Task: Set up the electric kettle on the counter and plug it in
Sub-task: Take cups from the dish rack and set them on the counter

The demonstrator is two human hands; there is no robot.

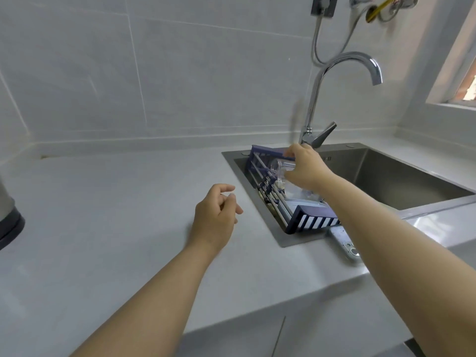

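Head view: your right hand (305, 167) reaches across the sink (401, 176) and grips a clear glass jar (282, 167), tilted on its side in the blue dish rack (313, 220). Your left hand (216, 215) hovers above the counter (103, 215), fingers loosely curled, holding nothing. The kettle (7, 215) stands at the far left frame edge, mostly cropped.

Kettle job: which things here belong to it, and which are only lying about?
Job: kettle at the left edge, counter, wall socket.
Lying about: blue rack in the sink, clear cup that the right hand grips, tap, phone.
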